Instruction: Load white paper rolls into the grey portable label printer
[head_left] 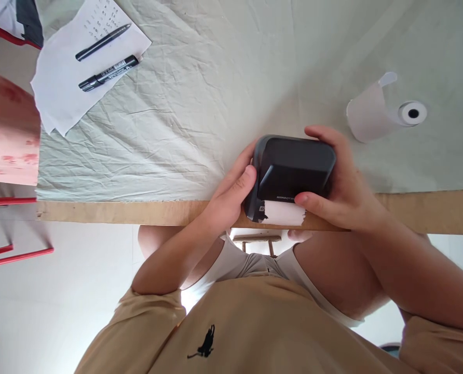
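Note:
A small black label printer sits at the near edge of the table, and both my hands hold it. My left hand grips its left side, thumb pressed against the casing. My right hand wraps over its right side, with the thumb resting just above a strip of white paper that sticks out of the front slot. The strip's end looks torn and ragged.
A partly unrolled white paper roll lies to the right on the pale green cloth. At the far left, two black pens rest on a sheet of paper. A pink box and red chair frame stand left of the table.

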`<control>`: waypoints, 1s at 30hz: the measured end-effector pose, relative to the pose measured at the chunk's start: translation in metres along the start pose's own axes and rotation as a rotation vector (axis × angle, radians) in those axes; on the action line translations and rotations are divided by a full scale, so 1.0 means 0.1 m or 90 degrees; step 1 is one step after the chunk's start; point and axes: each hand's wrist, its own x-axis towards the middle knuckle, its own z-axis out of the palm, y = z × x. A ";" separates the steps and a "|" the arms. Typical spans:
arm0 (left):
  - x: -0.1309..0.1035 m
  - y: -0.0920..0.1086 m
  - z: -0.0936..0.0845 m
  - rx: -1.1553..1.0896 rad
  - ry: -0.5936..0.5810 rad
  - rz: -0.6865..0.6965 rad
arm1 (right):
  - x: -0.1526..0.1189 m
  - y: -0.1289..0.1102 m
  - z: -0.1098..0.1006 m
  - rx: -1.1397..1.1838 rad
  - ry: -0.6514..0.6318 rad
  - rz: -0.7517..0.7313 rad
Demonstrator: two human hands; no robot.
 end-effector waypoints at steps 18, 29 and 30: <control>0.05 0.04 0.08 -0.075 0.057 -0.047 | -0.01 -0.07 0.01 -0.067 0.060 -0.037; -0.02 0.01 0.04 -0.036 0.005 -0.039 | -0.06 -0.35 -0.05 -0.178 0.242 -0.086; -0.03 0.01 0.04 -0.035 0.006 -0.043 | -0.09 -0.35 -0.02 -0.167 0.256 -0.069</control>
